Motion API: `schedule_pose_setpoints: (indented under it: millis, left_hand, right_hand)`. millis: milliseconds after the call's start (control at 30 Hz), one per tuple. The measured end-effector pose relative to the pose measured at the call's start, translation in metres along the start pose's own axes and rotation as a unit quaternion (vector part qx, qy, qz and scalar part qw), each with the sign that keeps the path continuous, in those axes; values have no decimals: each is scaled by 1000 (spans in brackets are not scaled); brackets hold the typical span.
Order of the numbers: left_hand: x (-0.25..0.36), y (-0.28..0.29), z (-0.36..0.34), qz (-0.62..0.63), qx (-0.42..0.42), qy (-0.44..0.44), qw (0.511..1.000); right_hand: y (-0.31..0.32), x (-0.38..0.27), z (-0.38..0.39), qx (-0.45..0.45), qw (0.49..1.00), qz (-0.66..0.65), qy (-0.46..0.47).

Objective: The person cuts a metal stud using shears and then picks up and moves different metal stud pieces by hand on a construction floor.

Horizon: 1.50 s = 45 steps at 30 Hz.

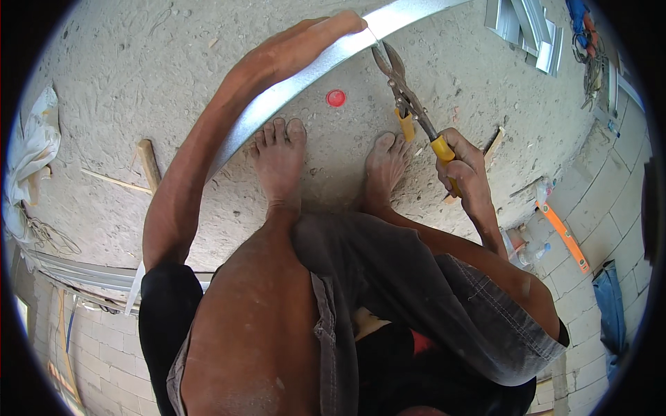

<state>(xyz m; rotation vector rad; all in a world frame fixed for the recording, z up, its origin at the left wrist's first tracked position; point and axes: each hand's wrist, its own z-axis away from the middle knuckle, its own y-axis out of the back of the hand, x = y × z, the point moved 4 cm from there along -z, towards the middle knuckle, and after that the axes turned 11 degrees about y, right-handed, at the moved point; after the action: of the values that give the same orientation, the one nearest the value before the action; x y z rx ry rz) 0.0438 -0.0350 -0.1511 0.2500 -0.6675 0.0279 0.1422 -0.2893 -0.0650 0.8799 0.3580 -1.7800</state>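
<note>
A long, shiny metal profile (277,98) curves across the view from beside my left foot to the top edge. My left hand (338,29) is closed over it near its upper part, with the fingertips mostly hidden. In my right hand (463,166) is a pair of tin snips (408,93) with yellow grips. The fingers wrap round one handle, while the other handle stands spread away from it. The snips' jaws are at the near edge of the profile, close to my left fingertips; whether they bite the metal I cannot tell.
My bare feet rest on rough, dusty ground near a red round cap (336,98). Metal offcuts (531,35) lie at the far right; an orange spirit level (563,237) and a plastic bottle (533,254) lie at the right. A wooden handle (148,165) and a white sack (43,135) are at the left.
</note>
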Motion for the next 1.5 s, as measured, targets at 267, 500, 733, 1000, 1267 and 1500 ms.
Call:
schedule_pose_setpoints:
  millis: [267,500,733,1000,1267,1500]
  left_hand:
    - [-1,-3,5,29,5,16,999]
    - [-8,-5,4,16,-23,7,1000]
    - [-15,-3,-7,-23,42,-44,998]
    - [12,6,11,-170,79,-38,982]
    - [19,2,20,-195,112,-61,973]
    - [30,2,23,-201,72,-42,976]
  right_hand:
    - [-4,-10,3,6,999,32,4]
    - [-9,-20,-3,7,999,51,19]
    - [-18,-11,-10,30,995,58,71]
    - [-25,-2,-18,54,988,96,110]
    - [-31,18,-18,47,974,111,191]
    - [-31,11,-17,36,962,238,131]
